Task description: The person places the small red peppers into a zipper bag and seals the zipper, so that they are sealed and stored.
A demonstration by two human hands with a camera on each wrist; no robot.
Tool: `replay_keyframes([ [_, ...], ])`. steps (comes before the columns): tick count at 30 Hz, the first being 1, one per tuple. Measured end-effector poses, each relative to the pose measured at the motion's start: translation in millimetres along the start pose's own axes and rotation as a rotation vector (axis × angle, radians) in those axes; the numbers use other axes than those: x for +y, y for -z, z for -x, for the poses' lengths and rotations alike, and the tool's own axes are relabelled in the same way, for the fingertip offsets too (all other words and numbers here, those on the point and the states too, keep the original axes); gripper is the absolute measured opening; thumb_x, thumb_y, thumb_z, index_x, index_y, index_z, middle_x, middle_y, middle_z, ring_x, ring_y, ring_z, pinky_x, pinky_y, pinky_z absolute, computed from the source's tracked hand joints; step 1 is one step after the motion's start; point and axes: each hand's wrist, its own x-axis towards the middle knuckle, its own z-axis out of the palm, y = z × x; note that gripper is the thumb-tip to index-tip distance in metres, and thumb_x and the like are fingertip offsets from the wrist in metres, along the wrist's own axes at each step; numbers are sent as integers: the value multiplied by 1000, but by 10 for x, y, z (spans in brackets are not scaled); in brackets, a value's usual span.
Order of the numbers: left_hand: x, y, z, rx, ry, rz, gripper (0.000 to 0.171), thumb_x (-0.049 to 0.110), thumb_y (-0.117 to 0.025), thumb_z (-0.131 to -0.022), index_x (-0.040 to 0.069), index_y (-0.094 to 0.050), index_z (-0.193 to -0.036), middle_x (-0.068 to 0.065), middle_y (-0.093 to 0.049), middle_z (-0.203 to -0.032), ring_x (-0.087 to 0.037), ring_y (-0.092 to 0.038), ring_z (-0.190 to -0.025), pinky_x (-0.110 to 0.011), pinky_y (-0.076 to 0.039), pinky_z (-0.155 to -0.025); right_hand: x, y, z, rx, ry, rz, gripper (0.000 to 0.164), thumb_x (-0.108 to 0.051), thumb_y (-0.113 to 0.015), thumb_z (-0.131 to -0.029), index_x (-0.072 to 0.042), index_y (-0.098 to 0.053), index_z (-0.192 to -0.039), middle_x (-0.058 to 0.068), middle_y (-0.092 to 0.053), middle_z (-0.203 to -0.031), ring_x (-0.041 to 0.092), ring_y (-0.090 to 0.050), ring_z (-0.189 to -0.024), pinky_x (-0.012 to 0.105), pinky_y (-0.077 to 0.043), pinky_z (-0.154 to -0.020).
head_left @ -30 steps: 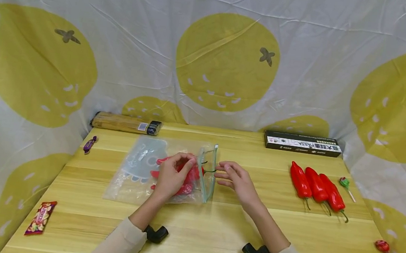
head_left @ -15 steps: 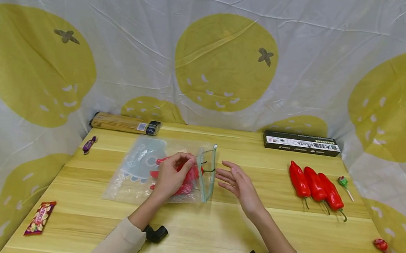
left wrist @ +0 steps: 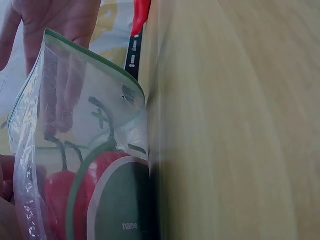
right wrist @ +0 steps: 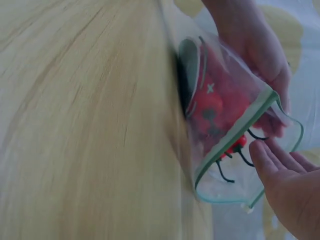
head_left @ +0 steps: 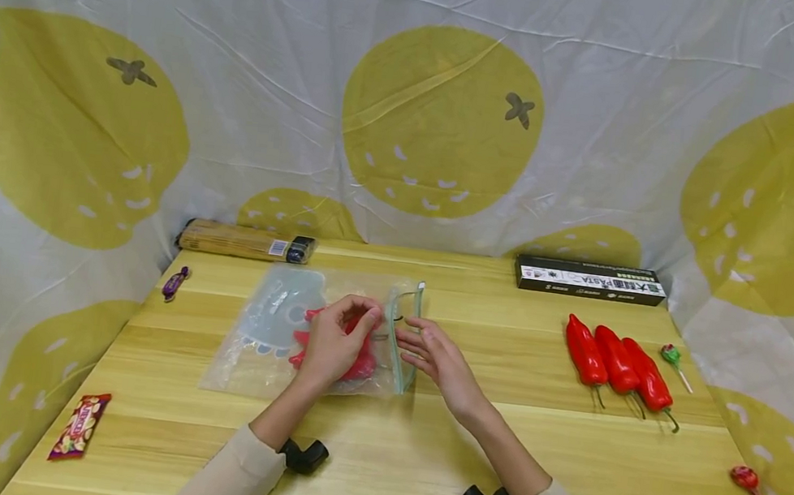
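A clear zip bag (head_left: pixel 229 367) lies flat on the table, its green-edged mouth parted and facing right. Inside are several red peppers (head_left: pixel 358 367), green stems toward the mouth, as the right wrist view shows with the peppers (right wrist: pixel 240 144). My left hand (head_left: pixel 339 340) pinches the bag's upper film near the mouth, fingers and thumb together. My right hand (head_left: pixel 447 372) reaches in at the opening, fingers extended. Through the film in the left wrist view, the right hand's fingers (left wrist: pixel 62 100) show just beyond the stems; whether they touch them I cannot tell.
Three red peppers (head_left: pixel 620 364) lie at the right, beside a green lollipop (head_left: pixel 675 362). A red lollipop (head_left: pixel 747 479) is nearer the front. Behind stand a black pasta box (head_left: pixel 592 281) and a pasta pack (head_left: pixel 243 241). Candy (head_left: pixel 175 283) and a snack packet (head_left: pixel 79 427) lie left.
My right hand drew slightly back from the bag mouth, fingers straightening, then moved left into the opening. The stem that stuck out has gone inside. My left hand keeps its pinch in place.
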Motion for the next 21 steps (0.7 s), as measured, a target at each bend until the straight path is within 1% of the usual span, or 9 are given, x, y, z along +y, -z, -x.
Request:
replay_keyframes([
  [3, 3, 2, -7, -8, -1, 2, 14, 15, -68, -92, 4, -68, -101, -11, -72, -94, -20, -67, -88, -35, -56, -88, -19, 55, 28, 22, 8, 9, 56, -40, -27, -107, 1, -32, -146, 25, -47, -144, 40, -44, -135, 52, -38, -110],
  [6, 3, 3, -12, -11, 10, -2, 14, 16, -68, -92, 5, -68, -101, -9, -72, -94, -18, -67, -88, -34, -55, -89, -50, 177, 93, 73, 30, 30, 49, -35, -34, -107, 0, -39, -141, 28, -50, -139, 45, -47, -129, 49, -44, -105],
  [8, 3, 4, -15, -15, 20, -5, 14, 17, -68, -92, 6, -68, -101, -7, -72, -95, -17, -66, -88, -32, -55, -90, -69, 302, 166, 125, 40, 61, 44, -31, -41, -105, -1, -43, -137, 26, -54, -133, 43, -53, -123, 46, -49, -101],
  [10, 0, 5, -18, -18, 28, -7, 15, 17, -67, -92, 6, -68, -102, -7, -72, -96, -16, -65, -89, -30, -54, -90, -78, 459, 255, 182, 44, 112, 40, -27, -48, -103, -1, -46, -134, 24, -57, -129, 35, -59, -117, 42, -52, -96],
  [13, -10, 4, -22, -16, 29, -1, 15, 17, -67, -92, 6, -68, -102, -7, -72, -96, -16, -66, -89, -28, -54, -90, -87, 710, 408, 271, 39, 229, 39, -25, -55, -100, -3, -50, -131, 17, -60, -125, 19, -65, -108, 35, -55, -91],
  [16, -26, 2, -24, -7, 22, 7, 15, 16, -68, -92, 5, -68, -102, -8, -72, -95, -17, -66, -89, -27, -54, -89, -102, 947, 562, 372, 15, 391, 39, -29, -59, -98, -7, -53, -130, 12, -62, -124, 7, -64, -104, 24, -55, -88],
  [19, -43, 1, -23, -1, 19, 23, 15, 17, -68, -91, 5, -68, -101, -9, -72, -93, -17, -67, -88, -24, -54, -87, -127, 1152, 703, 481, -14, 570, 38, -33, -62, -95, -11, -57, -126, 10, -64, -122, 1, -62, -101, 11, -50, -85],
  [20, -51, 2, -24, -1, 21, 33, 16, 16, -68, -91, 4, -67, -102, -9, -72, -94, -17, -67, -89, -23, -54, -87, -132, 1215, 747, 515, -22, 629, 39, -34, -63, -95, -11, -58, -125, 10, -64, -121, 2, -61, -101, 9, -49, -85],
  [21, -60, 2, -26, -1, 23, 44, 16, 16, -68, -91, 5, -66, -104, -9, -72, -95, -16, -67, -91, -22, -54, -87, -138, 1275, 791, 545, -26, 687, 39, -35, -63, -94, -11, -59, -125, 10, -65, -121, 5, -62, -102, 7, -47, -85],
])
